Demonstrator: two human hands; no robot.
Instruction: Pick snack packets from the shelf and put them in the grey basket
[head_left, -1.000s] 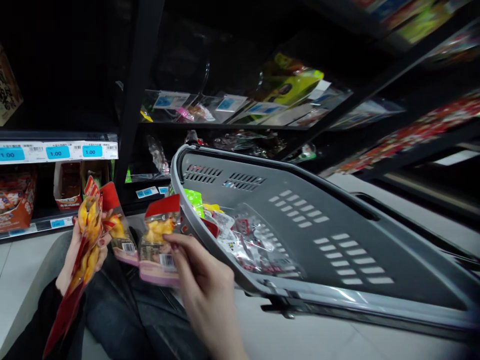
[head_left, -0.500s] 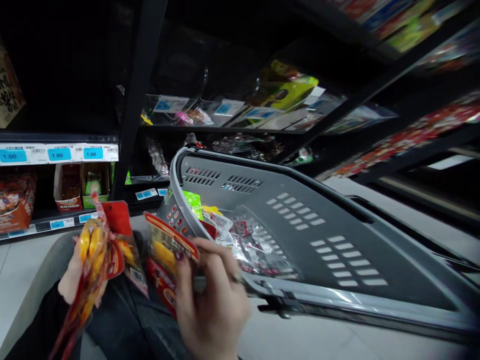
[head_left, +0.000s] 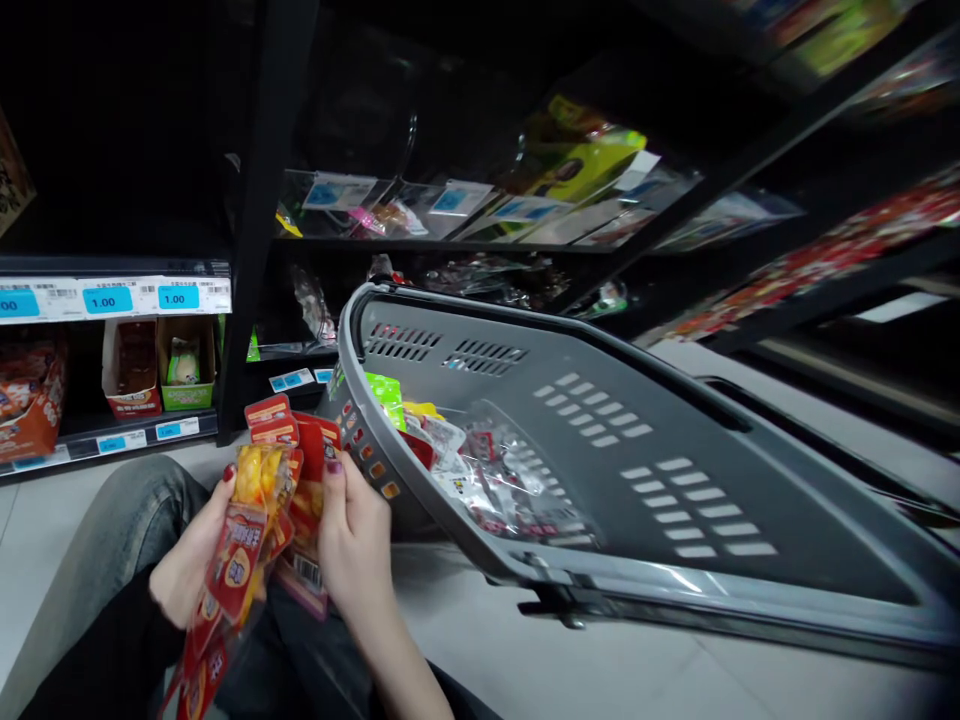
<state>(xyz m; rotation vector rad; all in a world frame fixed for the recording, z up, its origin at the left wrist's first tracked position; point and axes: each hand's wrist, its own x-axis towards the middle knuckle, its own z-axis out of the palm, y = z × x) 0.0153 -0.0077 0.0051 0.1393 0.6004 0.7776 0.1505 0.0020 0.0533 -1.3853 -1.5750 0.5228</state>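
My left hand (head_left: 193, 555) is closed around several red-and-yellow snack packets (head_left: 238, 560), their clear fronts showing yellow food. The lower packets dangle toward my lap. Beside them, my right hand (head_left: 356, 535) pinches the red top of another snack packet (head_left: 307, 505), thumb in front; a barcode shows near its lower edge. Both hands are close together above my legs, and the packets touch or overlap. To the right of them a grey shopping basket (head_left: 645, 440) lies slanted, with a bright green packet (head_left: 385, 398) and several clear-wrapped packets (head_left: 517, 480) inside.
Dark shelves rise behind, with price labels (head_left: 109, 299) at the left. Small open snack boxes (head_left: 186, 365) stand on the low shelf, next to an orange carton (head_left: 30, 400). A yellow-green bag (head_left: 585, 165) lies on a middle shelf. Pale floor tiles (head_left: 600, 660) show below the basket.
My right hand has moved left, away from the basket's rim, to the packets by my left hand. The left hand's bunch has turned and shifted right, its red printed fronts now showing.
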